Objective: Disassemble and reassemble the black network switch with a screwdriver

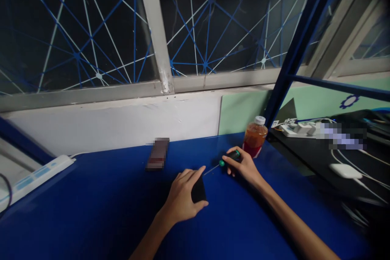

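My left hand (184, 197) is wrapped over a small black box-shaped object (199, 190) on the blue table, thumb at its near edge and fingers at its far edge. Much of that object is hidden under the palm. In my right hand (242, 164) is a screwdriver (222, 163) with a black and green handle and a thin metal shaft. The shaft slopes down to the left, its tip close to the far right corner of the black object; whether it touches cannot be made out.
Behind my right hand stands a bottle (255, 138) of amber drink with a white cap. A dark, partly blurred flat object (157, 154) lies toward the wall. A white power strip (39, 176) is at left. Cables and a white adapter (345, 171) lie on the black surface at right.
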`<state>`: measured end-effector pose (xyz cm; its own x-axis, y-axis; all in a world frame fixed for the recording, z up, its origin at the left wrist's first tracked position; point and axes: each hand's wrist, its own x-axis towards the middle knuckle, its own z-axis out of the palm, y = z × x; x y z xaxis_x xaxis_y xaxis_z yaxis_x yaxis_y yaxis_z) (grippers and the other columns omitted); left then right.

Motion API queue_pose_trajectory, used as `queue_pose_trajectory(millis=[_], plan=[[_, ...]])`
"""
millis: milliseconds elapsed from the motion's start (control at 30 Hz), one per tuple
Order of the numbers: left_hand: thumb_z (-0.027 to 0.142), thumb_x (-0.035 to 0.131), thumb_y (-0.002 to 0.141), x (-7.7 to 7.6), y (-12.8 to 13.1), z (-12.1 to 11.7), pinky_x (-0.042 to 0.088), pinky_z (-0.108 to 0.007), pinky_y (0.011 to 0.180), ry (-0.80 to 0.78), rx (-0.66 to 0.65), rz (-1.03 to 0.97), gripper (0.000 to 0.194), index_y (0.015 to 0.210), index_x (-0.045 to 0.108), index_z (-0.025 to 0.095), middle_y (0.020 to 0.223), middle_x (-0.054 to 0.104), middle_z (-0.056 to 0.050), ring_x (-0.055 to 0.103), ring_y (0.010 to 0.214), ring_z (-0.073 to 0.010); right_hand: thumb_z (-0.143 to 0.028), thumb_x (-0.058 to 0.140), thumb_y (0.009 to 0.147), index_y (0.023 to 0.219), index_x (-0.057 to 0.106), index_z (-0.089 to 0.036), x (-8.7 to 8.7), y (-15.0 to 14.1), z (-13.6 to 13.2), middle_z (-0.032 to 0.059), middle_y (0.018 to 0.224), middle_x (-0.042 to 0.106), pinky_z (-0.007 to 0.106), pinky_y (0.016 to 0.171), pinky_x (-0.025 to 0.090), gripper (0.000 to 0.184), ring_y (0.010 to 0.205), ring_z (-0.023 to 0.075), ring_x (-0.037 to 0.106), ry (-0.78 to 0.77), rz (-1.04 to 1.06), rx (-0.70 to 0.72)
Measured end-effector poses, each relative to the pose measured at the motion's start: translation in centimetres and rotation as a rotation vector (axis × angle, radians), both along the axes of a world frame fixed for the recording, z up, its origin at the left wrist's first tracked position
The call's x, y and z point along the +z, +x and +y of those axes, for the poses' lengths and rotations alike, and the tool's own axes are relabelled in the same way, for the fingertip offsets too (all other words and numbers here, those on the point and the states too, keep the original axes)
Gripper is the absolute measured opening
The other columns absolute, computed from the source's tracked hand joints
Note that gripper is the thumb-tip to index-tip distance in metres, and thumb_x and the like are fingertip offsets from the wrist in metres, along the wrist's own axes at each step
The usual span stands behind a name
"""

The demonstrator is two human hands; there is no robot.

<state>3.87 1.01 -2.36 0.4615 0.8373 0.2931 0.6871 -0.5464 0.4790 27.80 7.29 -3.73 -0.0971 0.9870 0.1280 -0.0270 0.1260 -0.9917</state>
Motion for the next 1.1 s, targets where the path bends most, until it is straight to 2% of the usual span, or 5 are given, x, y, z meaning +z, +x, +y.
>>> queue_pose_trajectory(millis=[67,233,333,700,1100], plan=[[0.029,0.082,0.061,0.1,0.0,0.1,0.043,-0.047,0.091,0.003,0.004,0.018,0.095,0.142,0.033,0.028,0.118,0.058,-0.008,0.052,0.106,-0.0293,-0.046,0.069,0.076,0.095,0.047,-0.022,0.2,-0.1,-0.1,-0.0059,0.05,0.057,0.023,0.035,0.041,0.038,0.04,0.0151,0.056,0.03,-0.001,-0.038],[0.032,0.08,0.063,-0.2,-0.1,0.1,0.043,-0.046,0.087,0.07,-0.039,0.046,0.092,0.142,0.033,0.026,0.118,0.06,-0.009,0.053,0.103,-0.0292,-0.047,0.065,0.079,0.109,0.046,-0.025,0.6,0.7,-0.1,-0.008,0.046,0.052,0.023,0.035,0.039,0.041,0.036,0.0149,0.052,0.156,-0.059,-0.304],[0.032,0.08,0.063,-0.4,-0.2,0.2,0.043,-0.045,0.085,0.084,-0.041,0.039,0.093,0.143,0.031,0.026,0.117,0.06,-0.009,0.053,0.102,-0.0289,-0.047,0.063,0.08,0.11,0.048,-0.025,0.5,1.3,-0.2,-0.0063,0.048,0.054,0.024,0.038,0.041,0.04,0.039,0.0155,0.053,0.216,-0.161,-0.395],[0.032,0.077,0.067,-0.4,-0.1,0.6,0.04,-0.046,0.087,0.112,-0.056,0.019,0.088,0.142,0.032,0.026,0.117,0.06,-0.009,0.052,0.103,-0.0291,-0.044,0.06,0.082,0.106,0.051,-0.023,0.5,0.7,-0.8,-0.0043,0.057,0.054,0.025,0.041,0.04,0.033,0.043,0.014,0.052,0.282,-0.374,-0.376],[0.036,0.082,0.06,-0.7,0.6,0.8,0.041,-0.045,0.085,0.048,0.009,-0.012,0.096,0.142,0.033,0.026,0.115,0.061,-0.009,0.054,0.101,-0.0291,-0.042,0.068,0.077,0.096,0.049,-0.026,1.4,0.5,-0.9,-0.005,0.056,0.052,0.024,0.035,0.038,0.031,0.039,0.0138,0.052,0.215,-0.073,-0.319]])
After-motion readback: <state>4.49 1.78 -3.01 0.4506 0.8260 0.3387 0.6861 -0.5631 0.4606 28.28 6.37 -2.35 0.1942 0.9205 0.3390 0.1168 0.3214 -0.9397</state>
